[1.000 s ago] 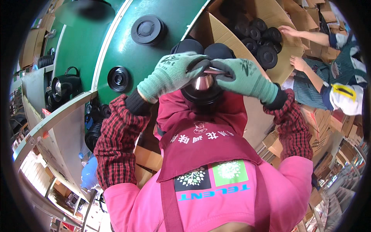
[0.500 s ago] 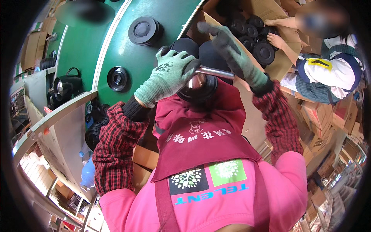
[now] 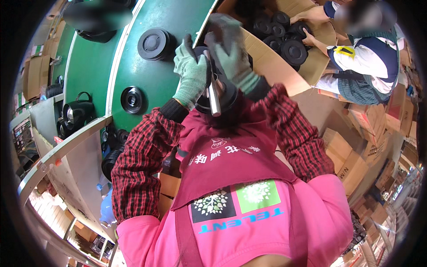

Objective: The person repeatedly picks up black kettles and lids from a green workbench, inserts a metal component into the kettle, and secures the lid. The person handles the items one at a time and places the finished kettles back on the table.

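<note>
A shiny metal tube slants over my lap, above a black round piece with a metal cone partly visible on it. My left hand, in a green and dark grey glove, is closed at the tube's upper part; its fingertips are partly hidden. My right hand, gloved alike, is just right of the tube, its fingers smeared by motion. Whether they touch the tube, I cannot tell. Under both hands the black piece rests against my dark red apron.
On the green bench at left lie a stack of black discs and a black ring-shaped part. A cardboard box of black round parts stands at far right, where another person's hands reach in. Cartons are stacked at right.
The metal tube has swung from pointing right to pointing down towards me. My right hand has moved left, close to my left hand, which has turned more upright.
</note>
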The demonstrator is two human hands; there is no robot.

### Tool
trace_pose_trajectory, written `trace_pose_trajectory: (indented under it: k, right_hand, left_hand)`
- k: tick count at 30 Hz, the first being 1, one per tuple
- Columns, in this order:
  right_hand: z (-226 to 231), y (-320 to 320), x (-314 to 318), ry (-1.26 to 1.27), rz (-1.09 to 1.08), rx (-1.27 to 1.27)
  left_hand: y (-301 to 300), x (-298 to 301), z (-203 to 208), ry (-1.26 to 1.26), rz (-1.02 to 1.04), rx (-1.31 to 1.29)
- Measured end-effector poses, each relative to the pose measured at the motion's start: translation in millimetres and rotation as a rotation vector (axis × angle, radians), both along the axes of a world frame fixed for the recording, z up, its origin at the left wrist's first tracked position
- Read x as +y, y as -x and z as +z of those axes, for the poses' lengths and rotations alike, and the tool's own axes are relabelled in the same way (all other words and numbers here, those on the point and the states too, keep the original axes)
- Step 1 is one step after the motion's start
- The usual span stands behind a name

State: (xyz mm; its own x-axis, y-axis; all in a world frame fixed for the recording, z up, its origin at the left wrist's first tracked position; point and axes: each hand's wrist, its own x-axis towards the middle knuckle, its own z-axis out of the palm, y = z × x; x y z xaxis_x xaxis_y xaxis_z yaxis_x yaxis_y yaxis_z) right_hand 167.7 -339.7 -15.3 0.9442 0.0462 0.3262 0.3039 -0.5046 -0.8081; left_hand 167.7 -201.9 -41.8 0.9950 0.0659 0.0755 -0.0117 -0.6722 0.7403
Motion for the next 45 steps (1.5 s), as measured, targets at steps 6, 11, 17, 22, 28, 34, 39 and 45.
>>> trace_pose_trajectory:
  k: [6,11,17,22,28,34,39,45]
  right_hand:
    - [-43,-21,30,0.587,0.592,-0.114]
    - [-57,-28,76,0.565,0.614,0.048]
    - [-49,-14,78,0.446,0.497,0.309]
    - [-41,0,35,0.515,0.369,0.08]
    - [38,76,-3,0.645,0.097,0.145]
    - [-30,-8,-46,-0.814,0.733,0.269]
    - [-25,16,-5,-1.279,1.043,0.848]
    - [33,61,9,-0.667,0.795,0.454]
  left_hand:
    - [23,74,33,0.097,-0.02,0.76]
    - [16,79,105,0.288,-0.346,1.278]
    - [34,55,67,-0.447,-0.292,0.817]
    - [43,57,68,-0.461,-0.449,0.538]
    - [0,86,32,-0.347,-1.175,0.001]
    - [3,83,56,-0.354,-1.078,0.152]
    - [2,100,41,-0.273,-1.179,0.031]
    - [-31,80,14,-0.212,-1.515,-0.241]
